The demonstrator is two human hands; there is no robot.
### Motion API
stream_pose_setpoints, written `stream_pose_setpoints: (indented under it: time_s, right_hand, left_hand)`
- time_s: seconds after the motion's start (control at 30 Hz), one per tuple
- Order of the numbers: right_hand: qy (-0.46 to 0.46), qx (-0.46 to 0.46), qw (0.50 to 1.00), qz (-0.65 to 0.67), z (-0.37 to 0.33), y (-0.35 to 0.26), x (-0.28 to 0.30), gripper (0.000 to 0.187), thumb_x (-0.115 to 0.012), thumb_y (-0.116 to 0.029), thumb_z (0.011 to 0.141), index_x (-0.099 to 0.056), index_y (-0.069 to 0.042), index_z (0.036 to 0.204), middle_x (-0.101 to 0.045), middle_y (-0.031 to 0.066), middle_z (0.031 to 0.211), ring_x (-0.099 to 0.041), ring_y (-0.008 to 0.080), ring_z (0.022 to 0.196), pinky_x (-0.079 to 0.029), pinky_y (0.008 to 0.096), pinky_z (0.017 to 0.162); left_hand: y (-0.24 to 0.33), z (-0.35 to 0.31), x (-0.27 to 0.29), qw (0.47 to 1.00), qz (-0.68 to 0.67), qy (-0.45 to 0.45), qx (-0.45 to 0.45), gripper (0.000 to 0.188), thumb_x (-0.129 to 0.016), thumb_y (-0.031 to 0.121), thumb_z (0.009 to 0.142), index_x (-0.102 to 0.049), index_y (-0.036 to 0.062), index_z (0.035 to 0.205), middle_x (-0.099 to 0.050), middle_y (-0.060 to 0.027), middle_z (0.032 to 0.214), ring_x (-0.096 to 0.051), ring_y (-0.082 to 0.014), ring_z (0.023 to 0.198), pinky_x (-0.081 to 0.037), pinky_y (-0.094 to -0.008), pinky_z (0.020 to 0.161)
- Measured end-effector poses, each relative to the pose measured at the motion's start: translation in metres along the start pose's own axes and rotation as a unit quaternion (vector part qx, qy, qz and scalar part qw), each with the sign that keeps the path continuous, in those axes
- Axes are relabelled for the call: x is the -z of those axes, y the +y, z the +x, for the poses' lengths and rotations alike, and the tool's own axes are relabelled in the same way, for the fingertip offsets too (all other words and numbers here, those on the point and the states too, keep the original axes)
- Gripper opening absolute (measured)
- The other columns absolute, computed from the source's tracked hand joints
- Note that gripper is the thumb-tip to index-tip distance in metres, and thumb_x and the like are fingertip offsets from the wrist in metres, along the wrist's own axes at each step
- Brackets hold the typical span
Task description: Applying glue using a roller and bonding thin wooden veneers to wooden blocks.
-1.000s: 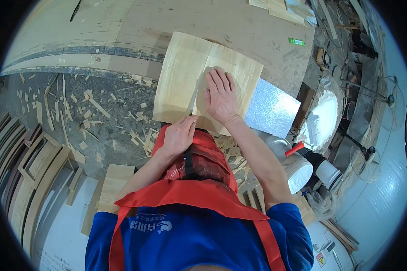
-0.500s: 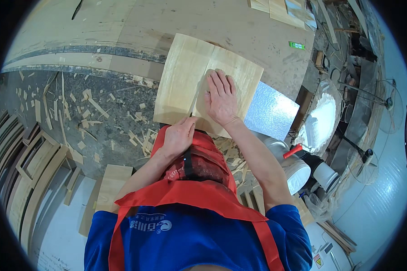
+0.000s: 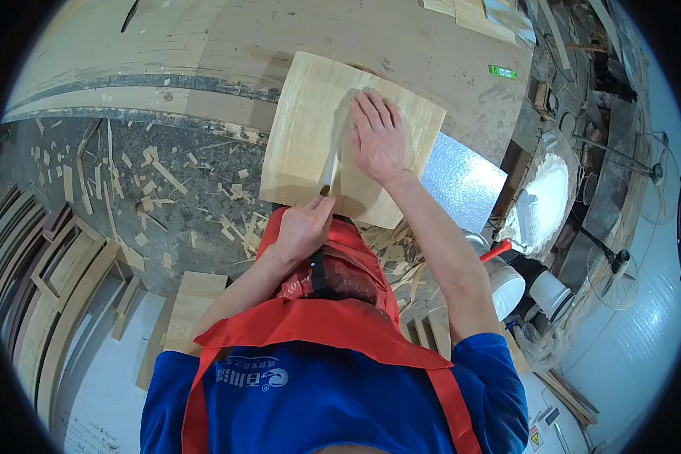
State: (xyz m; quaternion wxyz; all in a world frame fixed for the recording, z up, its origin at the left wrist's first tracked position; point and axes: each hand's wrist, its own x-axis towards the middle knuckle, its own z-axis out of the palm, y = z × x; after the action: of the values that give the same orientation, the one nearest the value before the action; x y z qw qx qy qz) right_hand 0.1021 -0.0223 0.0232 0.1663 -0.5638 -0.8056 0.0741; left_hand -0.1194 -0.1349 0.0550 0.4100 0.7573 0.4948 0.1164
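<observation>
Two thin pale wood veneer sheets lie on the worktop, a left sheet (image 3: 299, 125) and a right sheet (image 3: 416, 129). A narrow gap between them widens toward me. My right hand (image 3: 378, 144) rests flat on the right sheet, fingers stretched forward. At the near end of the gap, my left hand (image 3: 304, 227) is closed in a pinch by the left sheet's edge. A small dark spot shows at its fingertips; what the fingers hold is hidden. A shiny silvery sheet (image 3: 465, 181) sticks out from under the right sheet.
The brown worktop (image 3: 446, 53) carries a small green level (image 3: 502, 72). Wood scraps (image 3: 159, 178) litter the floor at left, beside stacked curved wooden frames (image 3: 76, 303). A white bucket (image 3: 503, 287), a red handle (image 3: 495, 250) and a white-crusted container (image 3: 545, 200) stand at right.
The near end of the gap between the sheets has widened. My left hand has shifted slightly to the right. The right hand stays flat on the right sheet.
</observation>
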Motion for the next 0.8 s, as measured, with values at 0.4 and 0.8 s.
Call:
stream_pose_setpoints:
  time_s: [0.4,0.8]
  right_hand:
    - [-0.057,0.045,0.997,0.015,-0.029,-0.012,0.012,0.052,-0.066,-0.018,0.094,-0.061,-0.011,0.145,-0.050,0.0149,0.157,-0.041,0.0363,0.151,-0.030,0.0556,0.126]
    - [-0.107,0.068,0.991,0.051,-0.059,-0.034,0.026,0.059,-0.073,-0.024,0.089,-0.062,-0.022,0.147,-0.047,0.0178,0.158,-0.038,0.0416,0.152,-0.029,0.0587,0.125]
  left_hand:
    - [-0.006,-0.001,-0.006,0.993,-0.091,0.022,0.067,0.024,-0.060,0.014,0.102,-0.068,0.0056,0.124,-0.074,-0.0195,0.110,-0.071,-0.0412,0.100,-0.058,-0.0483,0.087]
    - [-0.013,-0.010,-0.008,0.983,-0.151,0.018,0.101,0.021,-0.063,0.014,0.102,-0.071,0.0060,0.120,-0.075,-0.0179,0.108,-0.072,-0.0363,0.094,-0.057,-0.0432,0.083]
